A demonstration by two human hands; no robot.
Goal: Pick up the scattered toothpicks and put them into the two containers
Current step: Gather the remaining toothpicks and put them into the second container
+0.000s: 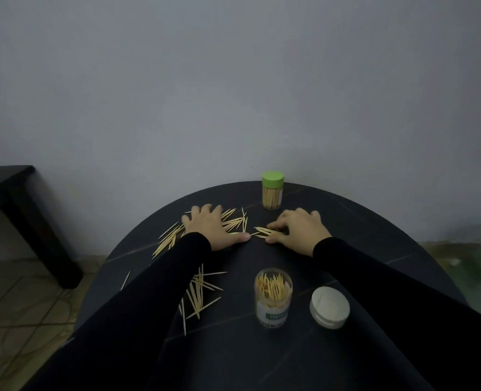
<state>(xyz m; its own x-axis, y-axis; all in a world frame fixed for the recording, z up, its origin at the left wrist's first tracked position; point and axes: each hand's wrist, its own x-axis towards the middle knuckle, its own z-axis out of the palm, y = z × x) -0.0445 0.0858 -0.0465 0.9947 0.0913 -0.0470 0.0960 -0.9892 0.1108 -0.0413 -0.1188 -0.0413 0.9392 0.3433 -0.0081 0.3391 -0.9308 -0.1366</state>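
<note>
Loose toothpicks (202, 289) litter the dark table (346, 221), more under the flat, spread left hand (212, 228). The right hand (298, 230) pinches a few. The open jar (273, 296) looks partly filled, the green-lidded jar (272, 193) closed; much remains.

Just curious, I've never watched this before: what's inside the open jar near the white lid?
The open jar holds a bunch of toothpicks standing upright, tips near its rim. Its label hides the lower part, so how far down they reach cannot be seen. The white lid lies beside it.
</note>
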